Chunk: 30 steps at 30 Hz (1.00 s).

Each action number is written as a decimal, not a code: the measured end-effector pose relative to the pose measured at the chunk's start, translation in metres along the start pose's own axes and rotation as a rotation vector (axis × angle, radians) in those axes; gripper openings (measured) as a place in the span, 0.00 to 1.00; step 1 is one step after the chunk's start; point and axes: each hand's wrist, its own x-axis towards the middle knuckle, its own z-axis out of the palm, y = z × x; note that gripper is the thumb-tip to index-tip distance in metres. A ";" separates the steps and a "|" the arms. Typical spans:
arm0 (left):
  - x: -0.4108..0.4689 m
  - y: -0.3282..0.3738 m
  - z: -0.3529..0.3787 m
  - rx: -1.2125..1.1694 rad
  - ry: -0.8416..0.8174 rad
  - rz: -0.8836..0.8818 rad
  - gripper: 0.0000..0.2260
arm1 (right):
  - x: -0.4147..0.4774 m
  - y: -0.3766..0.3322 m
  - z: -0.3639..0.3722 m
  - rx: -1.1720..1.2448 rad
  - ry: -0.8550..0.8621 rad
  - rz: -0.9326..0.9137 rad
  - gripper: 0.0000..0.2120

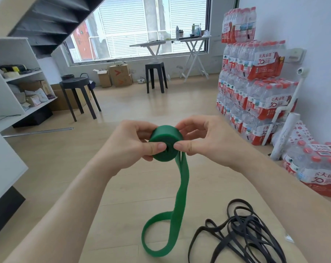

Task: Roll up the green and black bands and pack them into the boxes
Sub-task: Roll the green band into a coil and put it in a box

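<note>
**Green band half wound, held up in both hands**

Head view: the left hand (134, 143) and the right hand (200, 139) are raised close together in mid-frame, both clamped on the wound part of the green band (181, 186). That part is a thick, tight coil with a small hole at its centre. The left thumb presses on the coil's near face and its fingers curl round the far side. The right thumb meets that face just beside the hole, almost touching the left thumb, and the right fingers are bent over the coil's top edge.

From the right side of the coil the loose length hangs straight down. It ends in a wide open loop lying on the pale wooden surface (126, 224) below the forearms.

The black band (238, 242) lies unrolled in a loose tangle on the same surface. It is to the right of the green loop, near it but not touching, and neither hand is on it.

Beyond the hands, packs of bottled water (255, 88) are stacked against the right wall. Two black stools (79, 86) stand on the floor, cardboard boxes (119, 74) sit under the window, and a white shelf (14, 73) stands at the left.
</note>
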 end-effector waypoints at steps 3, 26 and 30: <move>0.000 -0.002 0.001 -0.062 0.017 -0.001 0.09 | 0.000 0.000 0.003 0.038 0.036 -0.021 0.13; 0.002 -0.015 0.013 0.015 -0.045 -0.007 0.17 | 0.000 0.003 0.008 -0.404 0.091 -0.051 0.06; -0.001 0.000 0.017 0.812 -0.035 0.249 0.22 | -0.005 -0.006 0.005 -0.722 0.006 -0.141 0.06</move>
